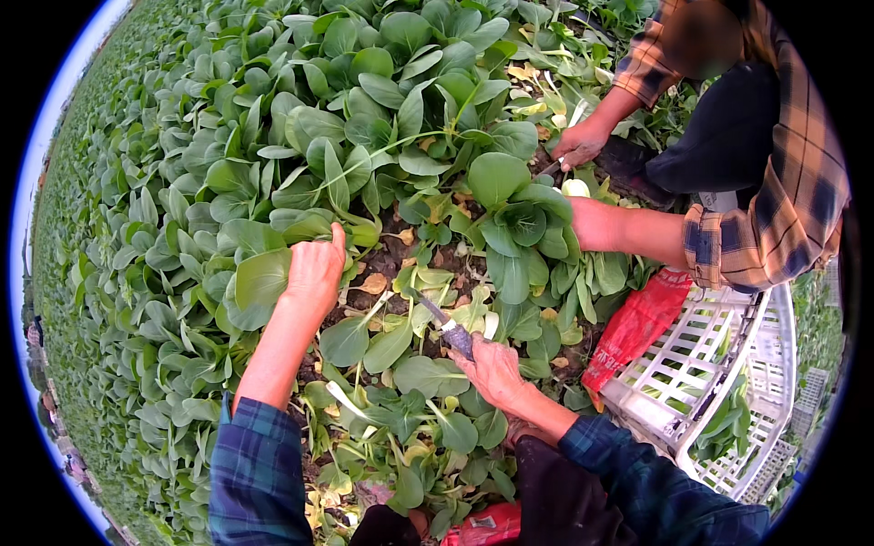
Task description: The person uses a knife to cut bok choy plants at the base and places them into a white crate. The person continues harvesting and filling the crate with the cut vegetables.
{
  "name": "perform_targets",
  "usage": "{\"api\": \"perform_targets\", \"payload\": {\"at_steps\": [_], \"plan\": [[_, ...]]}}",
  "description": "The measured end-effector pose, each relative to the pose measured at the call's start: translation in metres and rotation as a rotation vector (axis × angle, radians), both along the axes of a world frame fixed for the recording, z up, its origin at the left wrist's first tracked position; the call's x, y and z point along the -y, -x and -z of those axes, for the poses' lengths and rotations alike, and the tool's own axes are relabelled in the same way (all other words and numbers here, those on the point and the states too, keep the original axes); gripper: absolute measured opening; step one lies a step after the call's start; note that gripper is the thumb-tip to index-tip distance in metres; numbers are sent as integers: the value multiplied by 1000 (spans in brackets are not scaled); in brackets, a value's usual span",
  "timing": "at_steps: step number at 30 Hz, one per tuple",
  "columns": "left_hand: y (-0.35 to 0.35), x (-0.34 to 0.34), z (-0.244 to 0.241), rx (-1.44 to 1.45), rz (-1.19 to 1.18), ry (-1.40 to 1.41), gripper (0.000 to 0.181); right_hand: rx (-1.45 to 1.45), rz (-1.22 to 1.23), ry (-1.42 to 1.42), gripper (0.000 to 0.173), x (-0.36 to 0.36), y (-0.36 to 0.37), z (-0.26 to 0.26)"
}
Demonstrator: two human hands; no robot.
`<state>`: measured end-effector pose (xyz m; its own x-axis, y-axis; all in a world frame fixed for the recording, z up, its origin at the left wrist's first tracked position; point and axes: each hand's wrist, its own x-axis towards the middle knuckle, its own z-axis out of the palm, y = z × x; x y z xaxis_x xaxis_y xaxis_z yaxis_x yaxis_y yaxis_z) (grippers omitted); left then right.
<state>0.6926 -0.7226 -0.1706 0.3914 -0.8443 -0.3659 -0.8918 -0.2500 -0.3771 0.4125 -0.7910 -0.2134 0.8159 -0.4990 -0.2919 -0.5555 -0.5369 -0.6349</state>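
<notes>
My left hand [315,263] is closed around the leaves of a bok choy plant [363,232], whose pale green base shows just right of my fingers. In my right hand [493,368] is a knife [437,315] with a wrapped dark handle, its blade pointing up and left over the soil. Loose cut leaves [389,347] lie on the ground between and below my hands. Part of the left fingers is hidden by leaves.
A co-worker in a plaid shirt [792,205] crouches at the right, one hand holding a knife, the other at a bok choy head [517,225]. White plastic crates [672,389] and a red bag [642,321] lie at the right. Standing bok choy [171,205] fills the left.
</notes>
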Motion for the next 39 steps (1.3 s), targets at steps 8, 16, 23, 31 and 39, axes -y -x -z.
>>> {"api": "perform_targets", "payload": {"at_steps": [8, 16, 23, 31, 39], "plan": [[2, -25, 6, -22, 11, 146, 61, 105, 43, 101, 35, 7, -88, 26], [0, -46, 19, -61, -58, 240, 54, -27, 77, 66, 31, 10, -138, 65], [-2, -53, 28, -110, -112, 301, 57, -46, -11, 55, 33, 20, -136, 66], [9, -59, 40, -114, -170, 309, 56, -123, -43, 69, 22, 13, -138, 67], [29, -81, 17, -125, -137, 409, 45, -67, -42, 3, 38, 8, -103, 64]]}}
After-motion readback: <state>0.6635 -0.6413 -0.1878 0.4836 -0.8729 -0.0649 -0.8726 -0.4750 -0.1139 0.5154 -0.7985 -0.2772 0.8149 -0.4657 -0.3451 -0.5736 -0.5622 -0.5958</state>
